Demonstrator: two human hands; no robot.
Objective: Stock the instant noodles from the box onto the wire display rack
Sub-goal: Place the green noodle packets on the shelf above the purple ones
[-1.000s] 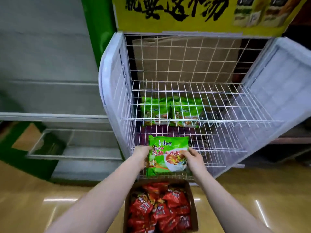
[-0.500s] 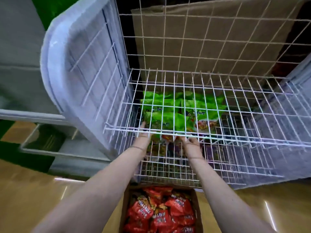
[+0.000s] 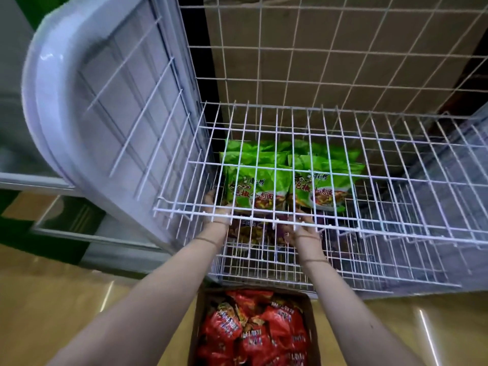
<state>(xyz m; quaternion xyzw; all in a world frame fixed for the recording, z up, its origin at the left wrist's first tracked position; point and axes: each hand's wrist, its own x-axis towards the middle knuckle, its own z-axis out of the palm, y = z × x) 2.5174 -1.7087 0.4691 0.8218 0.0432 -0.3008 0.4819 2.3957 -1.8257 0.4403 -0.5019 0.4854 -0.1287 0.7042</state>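
Observation:
A white wire display rack stands in front of me. Both my hands reach in under its upper shelf. A green noodle pack lies on the left stack of green packs, beside a second green stack. My left hand curls round the pack's lower left edge. My right hand sits just below the pack's right corner with fingers loosely spread, partly hidden by the wires. The cardboard box on the floor below holds several red noodle packs.
Dark purple packs lie on the rack's lower level under my hands. A white plastic side panel closes the rack's left side. Brown cardboard backs the rack. A low grey shelf unit stands at the left on the glossy floor.
The green pack went from in front of the rack, held in both hands, onto the left green stack inside. My head moved closer and lower. My right hand has drawn back slightly.

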